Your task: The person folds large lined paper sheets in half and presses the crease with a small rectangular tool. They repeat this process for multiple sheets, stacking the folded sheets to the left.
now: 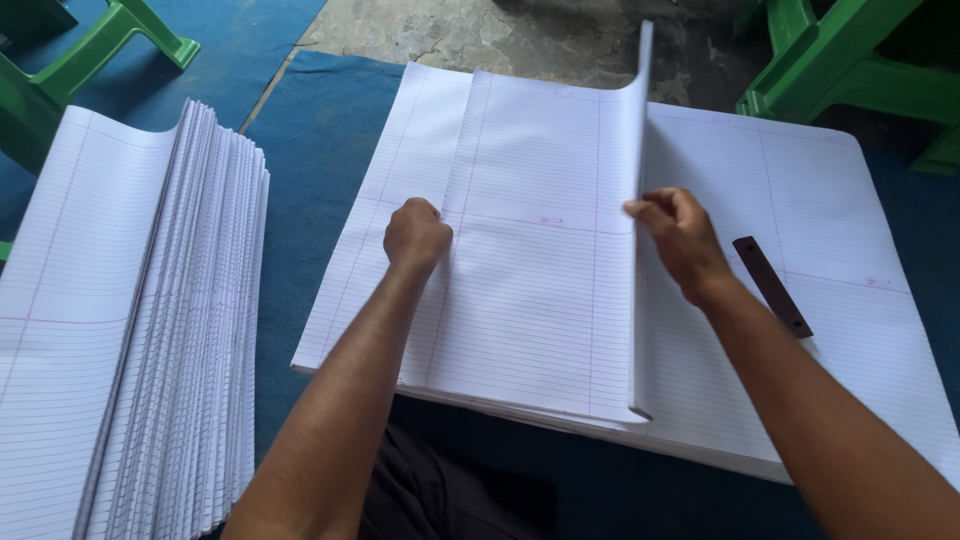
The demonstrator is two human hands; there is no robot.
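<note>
My left hand is closed into a fist, its knuckles pressed down on the folded ruled sheets just left of their middle. It holds nothing, it only bears down on the paper. My right hand is closed in a pinch on the raised fold edge of those same sheets, thumb and fingers meeting on the paper where it stands up almost vertical. That upright edge runs from near my lap away towards the far side and curls a little at the top.

The folded sheets lie on a larger flat stack of ruled paper, white with faint blue lines and thin pink margin lines, spread wide to the right under my right forearm. A dark flat bar, narrow and brownish, rests on that stack just right of my right wrist, lying at a slant and apart from my hand.

All this sits on a blue mat on the floor. Well to my left, a second pile of already folded ruled sheets lies on the mat, its edges fanned out in steps. Green plastic furniture legs stand at the far right, and another green leg at the far left. Bare grey concrete floor shows beyond the mat.
</note>
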